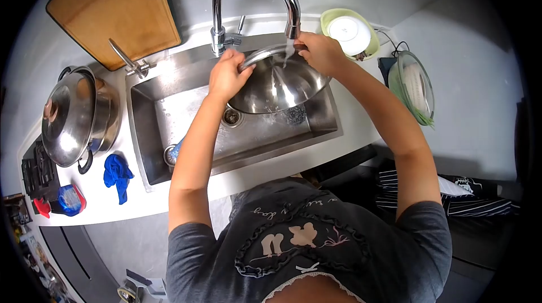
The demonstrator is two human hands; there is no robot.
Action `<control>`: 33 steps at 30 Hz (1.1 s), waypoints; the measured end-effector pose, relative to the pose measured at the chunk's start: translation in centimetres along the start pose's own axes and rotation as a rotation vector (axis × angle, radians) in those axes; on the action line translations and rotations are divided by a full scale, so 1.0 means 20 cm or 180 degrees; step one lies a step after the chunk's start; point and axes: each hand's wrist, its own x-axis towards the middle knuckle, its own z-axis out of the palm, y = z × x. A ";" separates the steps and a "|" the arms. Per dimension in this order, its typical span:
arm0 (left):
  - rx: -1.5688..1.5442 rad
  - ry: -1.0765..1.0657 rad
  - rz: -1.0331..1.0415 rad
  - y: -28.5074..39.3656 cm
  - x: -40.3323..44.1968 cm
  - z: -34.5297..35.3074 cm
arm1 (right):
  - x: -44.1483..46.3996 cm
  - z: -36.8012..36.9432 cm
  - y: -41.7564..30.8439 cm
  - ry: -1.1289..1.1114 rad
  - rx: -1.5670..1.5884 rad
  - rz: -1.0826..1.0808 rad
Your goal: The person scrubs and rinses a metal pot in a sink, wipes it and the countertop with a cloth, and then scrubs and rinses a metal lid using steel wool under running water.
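Observation:
Tilted over the sink, a shiny stainless steel bowl (pixel 279 85) hangs under the tap (pixel 292 29), and water runs from the spout onto it. My left hand (pixel 228 75) is closed on the bowl's left rim. On the far right side of the rim, my right hand (pixel 320 53) grips it close to the spout; some of its fingers are hidden behind the metal. Below lies the steel sink (pixel 186 159), its drain (pixel 232 117) partly showing beside the bowl. A dark wire scourer (pixel 296 114) rests in the sink.
A large lidded pot (pixel 76 116) stands left of the sink, near a blue cloth (pixel 117 177). Behind it leans a wooden cutting board (pixel 116 12). At right are a green basin (pixel 333 18) holding a white plate (pixel 349 35) and a glass bowl (pixel 415 85).

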 end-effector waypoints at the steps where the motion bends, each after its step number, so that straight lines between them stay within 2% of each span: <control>1: -0.0169 0.0033 0.0140 0.00 0.02 0.03 | 0.02 0.00 0.00 -0.0029 -0.0017 0.0069; 5: -0.0492 0.0378 0.0287 -0.04 0.00 0.05 | 0.04 -0.03 -0.03 -0.0016 0.0272 0.0245; 9: -0.0637 0.0413 -0.0339 -0.07 -0.15 -0.05 | 0.00 0.09 0.11 0.0043 0.1280 -0.0070; 12: -0.0884 0.0636 -0.0883 -0.22 -0.29 -0.06 | -0.07 0.27 0.37 0.0338 0.1845 0.0232; 14: -0.0699 0.0788 -0.1147 -0.16 -0.35 -0.13 | -0.15 0.34 0.45 0.0047 0.2283 0.0842; 16: -0.0754 0.1056 -0.1118 -0.22 -0.44 -0.14 | -0.24 0.49 0.51 -0.0098 0.2650 0.1296; 18: -0.0881 0.1256 -0.1130 -0.28 -0.51 -0.15 | -0.31 0.65 0.54 -0.0357 0.2659 0.1493; 22: -0.1304 0.1581 -0.1199 -0.36 -0.58 -0.15 | -0.40 0.86 0.44 -0.0806 0.3176 0.2082; 26: -0.1727 0.1763 -0.1319 -0.38 -0.61 -0.16 | -0.44 0.97 0.31 -0.1336 0.4011 0.2994; 30: -0.1813 0.1759 -0.1483 -0.51 -0.64 -0.14 | -0.42 1.12 0.17 -0.1290 0.4752 0.2902; 33: -0.1736 0.1612 -0.1618 -0.58 -0.63 -0.16 | -0.37 1.25 0.13 -0.1181 0.4919 0.3178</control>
